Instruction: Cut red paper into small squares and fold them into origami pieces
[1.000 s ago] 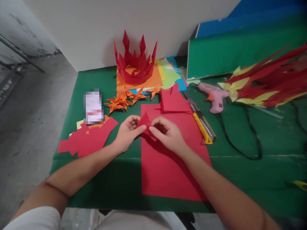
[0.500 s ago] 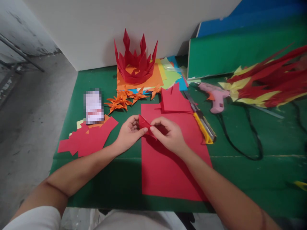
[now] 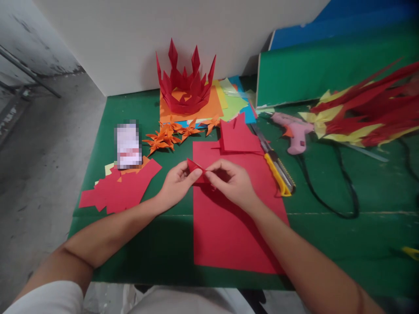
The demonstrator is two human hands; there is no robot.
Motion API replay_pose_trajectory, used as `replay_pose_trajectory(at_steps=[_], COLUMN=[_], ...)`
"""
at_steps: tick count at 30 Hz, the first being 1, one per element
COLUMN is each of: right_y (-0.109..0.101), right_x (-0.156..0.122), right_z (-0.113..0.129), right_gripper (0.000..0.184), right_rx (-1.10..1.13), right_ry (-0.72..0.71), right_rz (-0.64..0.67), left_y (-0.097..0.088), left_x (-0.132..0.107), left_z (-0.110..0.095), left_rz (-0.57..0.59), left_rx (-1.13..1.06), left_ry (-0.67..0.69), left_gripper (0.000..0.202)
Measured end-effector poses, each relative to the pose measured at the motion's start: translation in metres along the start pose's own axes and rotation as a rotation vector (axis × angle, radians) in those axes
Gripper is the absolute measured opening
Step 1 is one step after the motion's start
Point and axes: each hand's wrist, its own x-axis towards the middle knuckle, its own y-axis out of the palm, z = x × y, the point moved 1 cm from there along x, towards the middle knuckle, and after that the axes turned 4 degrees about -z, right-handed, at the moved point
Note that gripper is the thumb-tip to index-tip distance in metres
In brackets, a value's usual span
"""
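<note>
Both hands pinch a small folded red paper piece just above a large red paper sheet on the green table. My left hand grips its left side with thumb and fingers closed. My right hand pinches its right side, fingers curled over it. The piece lies low and flat between my fingertips. A stack of folded red pieces rests at the sheet's far edge.
A red paper crown stands on coloured sheets at the back. Orange folded stars lie before it. Red scraps sit left, beside a blurred card. A yellow utility knife, pink glue gun and red-yellow feathered piece lie right.
The small red piece has gone from standing up as a pointed triangle to lying lower and flatter between my fingertips. Both hands stayed in nearly the same place.
</note>
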Motion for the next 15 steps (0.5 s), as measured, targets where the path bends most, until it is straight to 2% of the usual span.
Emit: replay_pose_trajectory(at_steps=[6,15], right_y=[-0.0007,0.0002], right_x=[-0.0016,-0.0020], right_z=[-0.0033,-0.0008], right_gripper=[0.010,0.008], right_rx=[-0.014,-0.042], right_ry=[0.020,0.001], right_rz=[0.005,-0.005], left_y=[-0.0021,-0.0007], left_x=[0.0022,0.0017], left_z=[0.0019,0.0034], left_rz=[-0.041,-0.023], left_rx=[0.062,-0.019], left_ry=[-0.003,-0.082], left_gripper=[0.047,0.048])
